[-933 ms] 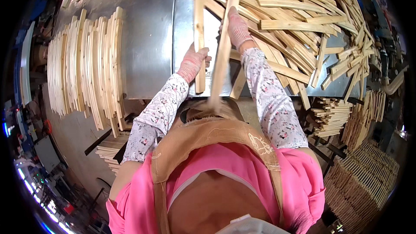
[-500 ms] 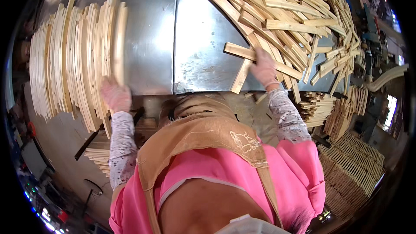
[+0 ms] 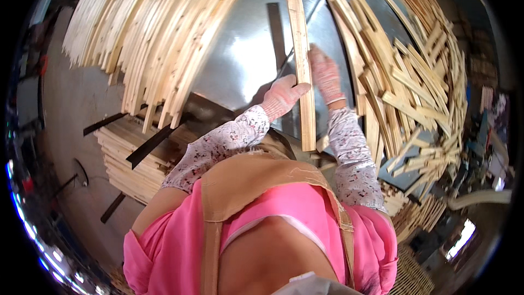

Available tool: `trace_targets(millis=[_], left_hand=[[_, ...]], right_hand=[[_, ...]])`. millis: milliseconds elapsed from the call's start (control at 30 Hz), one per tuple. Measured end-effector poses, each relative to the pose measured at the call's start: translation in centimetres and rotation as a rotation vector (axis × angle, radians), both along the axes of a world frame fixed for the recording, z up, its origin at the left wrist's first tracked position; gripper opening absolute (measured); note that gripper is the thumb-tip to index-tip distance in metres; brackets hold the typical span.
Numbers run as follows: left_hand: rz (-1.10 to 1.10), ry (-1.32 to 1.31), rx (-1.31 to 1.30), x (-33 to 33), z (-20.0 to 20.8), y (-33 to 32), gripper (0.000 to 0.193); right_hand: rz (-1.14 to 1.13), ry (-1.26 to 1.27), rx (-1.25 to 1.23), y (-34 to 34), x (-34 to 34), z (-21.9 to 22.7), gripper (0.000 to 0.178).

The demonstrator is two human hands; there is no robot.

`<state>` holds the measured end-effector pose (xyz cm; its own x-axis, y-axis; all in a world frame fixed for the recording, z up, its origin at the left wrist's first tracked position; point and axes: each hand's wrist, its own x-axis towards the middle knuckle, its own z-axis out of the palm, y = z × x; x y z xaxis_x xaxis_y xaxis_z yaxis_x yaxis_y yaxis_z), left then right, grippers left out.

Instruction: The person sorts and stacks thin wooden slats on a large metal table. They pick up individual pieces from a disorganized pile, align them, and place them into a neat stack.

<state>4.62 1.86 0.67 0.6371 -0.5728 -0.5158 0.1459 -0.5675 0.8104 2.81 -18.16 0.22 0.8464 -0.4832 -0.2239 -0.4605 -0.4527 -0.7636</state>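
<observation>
Wooden slat (image 3: pixel 303 65): 1 o'clock, over metal table (image 3: pixel 245 57), lengthwise roughly 12 to 6.
Left hand (image 3: pixel 284 97): clamped on lower half, thumb across face.
Right hand (image 3: pixel 326 74): at right edge; blurred, grip or contact hard to tell.
Handling: probably light, stiff, not slippery; best held by long edges, mid-length.
Slat row (image 3: pixel 158 38): between 10 and 11.
Loose pile (image 3: pixel 409 108): 2 o'clock.

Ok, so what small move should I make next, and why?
I'd probably carry the wooden strip leftward to the row of strips: your left hand grips it, and metal tabletop shows between it and the row.
</observation>
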Motion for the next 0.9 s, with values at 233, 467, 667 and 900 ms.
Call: trace_targets(millis=[233,467,667,900], left_hand=[[-0.206,-0.705,1.043,10.7,0.5,13.2,0.051],[0.187,-0.478,0.237,7.4,-6.0,12.9,0.084],[0.175,0.178,-0.194,3.1,-3.3,7.6,0.052],[0.121,-0.504,0.659,2.7,-0.5,16.8,0.052]], right_hand=[[0.175,0.412,-1.115,-12.0,0.6,-3.6,0.063],[-0.039,0.154,0.110,-3.9,4.4,1.9,0.058],[-0.313,-0.151,0.700,8.6,3.8,-3.9,0.033],[1.026,0.355,-0.364,19.7,2.9,-3.8,0.036]])
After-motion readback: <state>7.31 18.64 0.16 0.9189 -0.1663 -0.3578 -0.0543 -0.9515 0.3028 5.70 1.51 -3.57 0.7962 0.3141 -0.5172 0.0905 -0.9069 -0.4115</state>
